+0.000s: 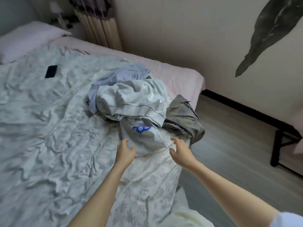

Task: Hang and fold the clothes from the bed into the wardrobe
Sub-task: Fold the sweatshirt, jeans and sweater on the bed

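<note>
Bed (pixel 49 128): biggest thing in view, covered by a rumpled pale quilt; the pile of clothes sits on it near the foot corner, by the floor edge.
Pile of clothes (pixel 131 102): the landmark here, about 4 garments heaped together, none yet folded or hung; no wardrobe is in view.
White top (pixel 144 138): front of the pile, nearest the person, with a blue print, partly trapped under the grey-white piece above it.
Grey trousers (pixel 182 115): right of the pile, hanging toward the bed edge.
Blue shirt (pixel 114 76): behind the pile, half buried.
Phone (pixel 51 71): well to the left of the pile, out of the way.
Left hand (pixel 125 151): at the front left of the pile, grip open, fingers spread, just short of or barely touching the top's hem; I cannot tell which.
Right hand (pixel 179 151): at the front right of the pile, grip open, holding nothing.
Step in hand: likely taking the top out with 2 hands.
Doing it well: pinch the 2 lower corners, draw the top toward the body slowly so the piece above slides off rather than tumbling, and mind the trousers slipping to the floor.
</note>
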A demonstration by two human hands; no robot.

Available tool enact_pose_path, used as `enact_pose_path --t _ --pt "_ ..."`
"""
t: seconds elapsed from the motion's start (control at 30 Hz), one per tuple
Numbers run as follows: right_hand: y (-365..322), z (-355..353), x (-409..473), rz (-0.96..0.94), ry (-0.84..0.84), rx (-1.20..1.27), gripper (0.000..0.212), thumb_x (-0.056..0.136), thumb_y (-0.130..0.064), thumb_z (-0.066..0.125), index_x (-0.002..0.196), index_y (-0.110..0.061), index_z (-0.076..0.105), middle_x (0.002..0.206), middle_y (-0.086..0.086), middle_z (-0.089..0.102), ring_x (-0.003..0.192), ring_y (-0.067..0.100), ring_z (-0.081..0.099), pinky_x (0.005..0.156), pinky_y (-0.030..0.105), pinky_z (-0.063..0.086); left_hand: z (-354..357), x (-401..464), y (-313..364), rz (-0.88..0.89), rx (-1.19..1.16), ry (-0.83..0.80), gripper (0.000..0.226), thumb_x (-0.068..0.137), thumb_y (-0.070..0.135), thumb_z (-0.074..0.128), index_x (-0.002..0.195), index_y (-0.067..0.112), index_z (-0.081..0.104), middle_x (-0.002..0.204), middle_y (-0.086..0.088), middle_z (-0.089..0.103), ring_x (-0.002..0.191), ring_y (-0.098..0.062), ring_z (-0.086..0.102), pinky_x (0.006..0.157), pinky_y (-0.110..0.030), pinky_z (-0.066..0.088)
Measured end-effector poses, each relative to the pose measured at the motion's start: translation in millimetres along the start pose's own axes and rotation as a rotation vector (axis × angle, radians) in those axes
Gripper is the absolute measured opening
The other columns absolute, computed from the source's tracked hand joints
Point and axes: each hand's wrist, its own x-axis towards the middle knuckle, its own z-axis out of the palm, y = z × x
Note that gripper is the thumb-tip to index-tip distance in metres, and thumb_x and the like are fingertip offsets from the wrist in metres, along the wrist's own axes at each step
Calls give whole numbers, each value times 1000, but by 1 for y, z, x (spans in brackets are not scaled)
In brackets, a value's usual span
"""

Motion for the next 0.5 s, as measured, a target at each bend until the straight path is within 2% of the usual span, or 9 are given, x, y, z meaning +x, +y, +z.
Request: enact_pose_path --t 0.07,0.13,0.23,0.3,0.37,0.4,0.43,0.5 --pt "-5 -4 45 -38 15 -32 55 93 -20 48 144 -13 27 142 12 35 130 26 36 104 34 32 0 41 9 -112 -160 29 58 91 28 56 141 15 30 142 -12 41 122 -27 48 98 -40 45" --pt "-8 -8 93 -73 23 -67 65 91 -26 53 147 -16 21 143 11 32 129 28 33 102 34 33 3 84 19 -224 -337 94 72 89 34 61 146 18 21 150 -10 31 131 -26 41 104 -45 40" --pt "-15 -8 162 -135 29 -198 84 87 -45 56 149 -26 2 151 11 16 138 31 19 105 40 34 3 151 40 -305 -513 215 99 70 57 70 147 26 16 151 -1 30 133 -22 36 108 -48 35" --pt "-24 -5 207 -208 -15 -346 94 84 -58 53 147 -35 -13 156 8 -4 144 31 0 112 50 23 5 224 18 -389 -660 247 118 48 74 73 146 34 19 145 9 39 131 -18 39 106 -48 37" --pt "-36 -3 243 -311 -69 -467 98 81 -63 52 144 -40 -19 156 4 -19 143 31 -14 112 58 11 7 289 -16 -498 -886 284 128 33 70 84 142 29 33 138 8 50 119 -18 54 89 -41 51" --pt "-39 2 262 -360 -90 -504 98 79 -65 53 144 -41 -17 155 3 -22 143 31 -16 111 61 8 4 301 -14 -552 -980 295 121 36 59 90 139 21 41 134 2 55 110 -20 61 79 -38 55" --pt "-44 3 272 -381 -100 -532 98 78 -65 54 145 -42 -13 155 3 -21 142 32 -16 109 62 9 -3 297 3 -533 -1046 354 101 48 44 92 133 12 47 128 -4 59 104 -22 63 76 -38 56" --pt "-46 9 298 -361 -126 -571 90 77 -58 57 145 -37 2 153 5 -6 142 34 -7 104 63 17 -19 272 52 -514 -1013 487 53 72 12 78 118 2 54 115 -10 62 96 -24 62 83 -39 54"
